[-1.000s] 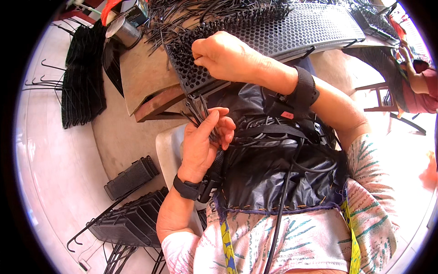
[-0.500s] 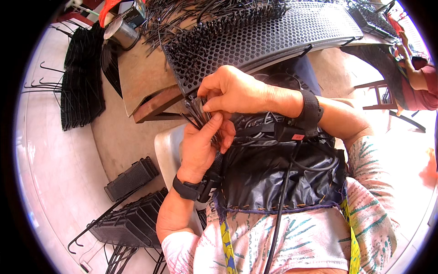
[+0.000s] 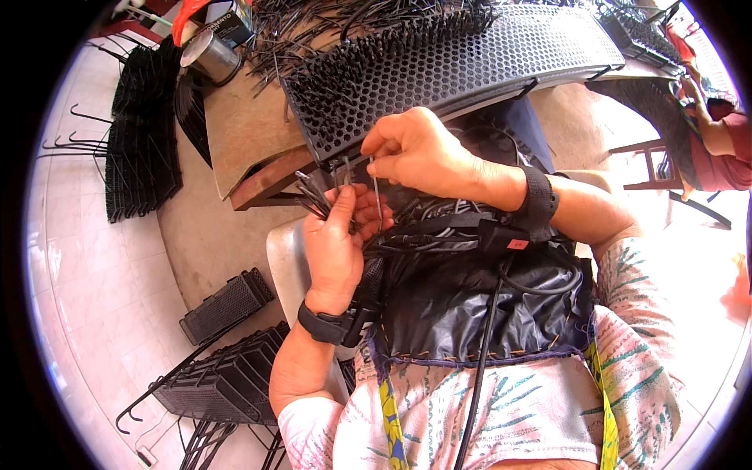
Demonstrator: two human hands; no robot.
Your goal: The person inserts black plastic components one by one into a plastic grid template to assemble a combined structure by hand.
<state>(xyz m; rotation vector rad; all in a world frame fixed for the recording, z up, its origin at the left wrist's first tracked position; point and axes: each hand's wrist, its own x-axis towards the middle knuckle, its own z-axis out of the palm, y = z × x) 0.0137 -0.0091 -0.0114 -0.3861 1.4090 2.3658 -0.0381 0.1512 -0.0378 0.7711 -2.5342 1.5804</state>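
Person's left hand [image 3: 335, 239]: loosely closed around a bundle [image 3: 315, 200] of thin dark strips, just in front of the panel's [image 3: 521, 55] left end. Right hand [image 3: 427, 155]: thumb and forefinger pinch a single strip [image 3: 377, 194], hanging before the panel's near edge; whether its lower end touches the left hand cannot be told. Tufts [image 3: 337, 90] fill part of the panel. Loose strips [image 3: 270, 48] lie on the desk [image 3: 249, 139] behind the panel's left end.

Handling (judged): single strip very light, bendable yet springy, perhaps slick, hardly fragile. Best hold: fingertip pinch near the upper end; bundle, lightly around its middle.
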